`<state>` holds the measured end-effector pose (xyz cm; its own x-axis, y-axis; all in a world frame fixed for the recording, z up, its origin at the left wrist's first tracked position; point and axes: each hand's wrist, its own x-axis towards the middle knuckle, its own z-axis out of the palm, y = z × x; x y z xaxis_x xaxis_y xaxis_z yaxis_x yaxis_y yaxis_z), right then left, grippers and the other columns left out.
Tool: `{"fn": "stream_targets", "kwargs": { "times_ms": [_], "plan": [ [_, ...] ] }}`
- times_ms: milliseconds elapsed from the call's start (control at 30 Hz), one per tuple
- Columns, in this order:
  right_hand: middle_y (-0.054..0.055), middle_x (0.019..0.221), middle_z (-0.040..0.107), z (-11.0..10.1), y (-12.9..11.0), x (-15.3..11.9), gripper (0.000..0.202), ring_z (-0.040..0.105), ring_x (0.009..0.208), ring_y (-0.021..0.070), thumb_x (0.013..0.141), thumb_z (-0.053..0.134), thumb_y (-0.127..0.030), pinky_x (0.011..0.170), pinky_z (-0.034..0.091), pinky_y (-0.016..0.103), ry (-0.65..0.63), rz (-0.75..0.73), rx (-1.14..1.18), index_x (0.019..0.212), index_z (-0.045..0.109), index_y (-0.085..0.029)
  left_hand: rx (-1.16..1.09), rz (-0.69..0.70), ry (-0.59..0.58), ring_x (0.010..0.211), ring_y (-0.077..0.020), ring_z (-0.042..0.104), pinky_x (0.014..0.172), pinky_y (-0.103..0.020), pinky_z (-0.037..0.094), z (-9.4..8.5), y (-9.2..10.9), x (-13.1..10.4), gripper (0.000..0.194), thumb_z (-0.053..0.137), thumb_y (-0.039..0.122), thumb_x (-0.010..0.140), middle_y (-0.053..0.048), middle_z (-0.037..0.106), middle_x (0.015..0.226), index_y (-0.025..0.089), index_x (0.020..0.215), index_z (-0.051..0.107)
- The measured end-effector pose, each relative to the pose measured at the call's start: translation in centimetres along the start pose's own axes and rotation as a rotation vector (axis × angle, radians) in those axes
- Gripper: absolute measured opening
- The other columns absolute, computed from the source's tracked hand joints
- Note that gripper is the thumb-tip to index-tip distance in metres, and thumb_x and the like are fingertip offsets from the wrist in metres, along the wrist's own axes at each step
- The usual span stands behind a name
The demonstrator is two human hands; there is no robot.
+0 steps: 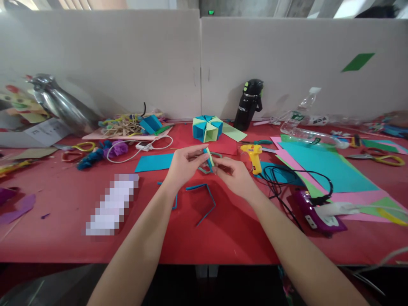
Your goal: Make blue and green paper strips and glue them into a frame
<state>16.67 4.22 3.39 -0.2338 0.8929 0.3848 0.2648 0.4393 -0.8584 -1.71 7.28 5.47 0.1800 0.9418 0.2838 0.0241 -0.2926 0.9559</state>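
Both my hands meet over the middle of the red-covered table, closed on a small folded paper piece point(209, 158) in blue and pale yellow-green. My left hand point(188, 163) pinches its upper left side between thumb and fingers. Lower on the right, the fingertips of my right hand point(232, 174) grip its edge. Below them lie folded blue paper strips point(210, 194), bent at angles. A blue paper sheet point(153, 162) rests beside my left wrist. Behind my hands stands a blue and pale green paper box shape point(208, 128) made of wedge-like compartments.
A yellow glue gun point(253, 157) and tangled black cable point(280, 182) lie right of my hands, near a purple power strip point(318, 216). Coloured sheets point(331, 170) spread farther right. A black bottle point(248, 104) and steel jug point(62, 104) stand at the back. Scissors point(379, 158) lie far right.
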Motion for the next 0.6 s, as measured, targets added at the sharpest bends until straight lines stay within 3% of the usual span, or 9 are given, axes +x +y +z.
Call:
{"fn": "stream_targets", "kwargs": {
  "times_ms": [467,600],
  "plan": [
    [0.005,0.100,0.076,-0.07,0.27,-0.18,0.025,0.065,0.089,0.0206,0.095,0.060,-0.025,0.084,0.052,0.035,-0.031,-0.019,-0.024,0.111,0.079,-0.024,0.071,0.026,0.094,0.069,-0.0168,0.073,0.071,-0.032,0.066,0.17,0.32,-0.41,0.033,0.081,0.029,0.078,-0.003,0.076,0.085,0.017,0.109,0.080],
    [0.005,0.105,0.076,-0.04,0.17,-0.29,0.023,0.067,0.095,0.0228,0.095,0.061,-0.027,0.089,0.052,0.037,-0.027,-0.009,-0.044,0.109,0.079,-0.025,0.063,-0.003,0.071,0.070,-0.0183,0.074,0.071,-0.033,0.065,0.11,0.44,-0.52,0.035,0.082,0.030,0.077,-0.003,0.076,0.084,0.018,0.111,0.080]
  ]
}}
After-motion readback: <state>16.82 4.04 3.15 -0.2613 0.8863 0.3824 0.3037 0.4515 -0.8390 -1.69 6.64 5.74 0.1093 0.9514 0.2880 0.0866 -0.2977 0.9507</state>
